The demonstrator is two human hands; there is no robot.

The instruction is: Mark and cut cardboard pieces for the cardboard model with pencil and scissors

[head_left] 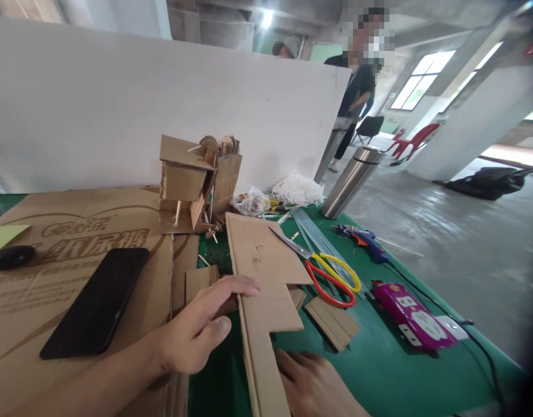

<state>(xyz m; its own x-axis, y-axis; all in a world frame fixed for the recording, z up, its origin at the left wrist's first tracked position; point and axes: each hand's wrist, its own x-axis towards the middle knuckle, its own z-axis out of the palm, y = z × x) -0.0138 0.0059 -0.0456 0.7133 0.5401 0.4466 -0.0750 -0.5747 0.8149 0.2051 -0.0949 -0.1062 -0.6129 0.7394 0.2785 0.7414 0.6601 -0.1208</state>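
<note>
A long notched piece of cardboard (266,255) lies at a slant on the green table. My left hand (201,324) rests its outstretched fingertips on the cardboard's left edge, thumb apart and nothing gripped. Low in the view, my right hand (314,385) is curled at the right edge of the same piece, its fingertips partly hidden by it. Scissors (331,278) with red and yellow handles lie open, blades over the cardboard's upper right. Small cardboard scraps (331,321) sit on both sides, some partly underneath.
A cardboard model (188,179) with wheels and sticks stands behind. On the left, a black phone (97,301) and a mouse (10,258) lie on flat cardboard. Toward the right are glue sticks (318,237), a glue gun (364,242), a purple case (414,315) and a steel flask (353,182).
</note>
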